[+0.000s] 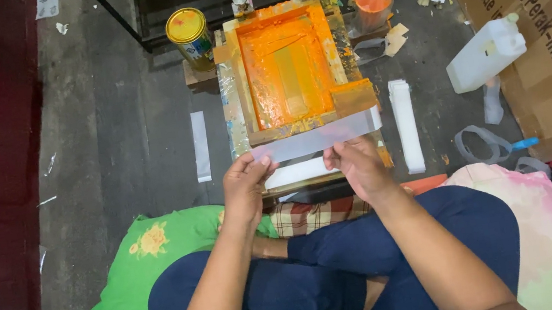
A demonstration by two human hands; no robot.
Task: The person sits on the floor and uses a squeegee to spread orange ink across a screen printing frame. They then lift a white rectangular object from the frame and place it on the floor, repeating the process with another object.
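Observation:
A long white strip [317,137] is held level between both hands, just in front of a wooden screen-printing frame [301,127] smeared with orange ink. My left hand [245,185] pinches the strip's left end. My right hand [357,163] grips it lower down, toward the right of centre; the strip's right end sticks out free. More white strips [297,172] lie under the hands on the frame's base. I sit cross-legged in dark blue trousers.
A yellow tin can [191,37] stands behind the frame on the left, an orange plastic cup [373,1] on the right. A stack of white strips [406,125], a white jerrycan [485,54] and a cardboard box [550,23] lie right. A single strip [201,146] lies left.

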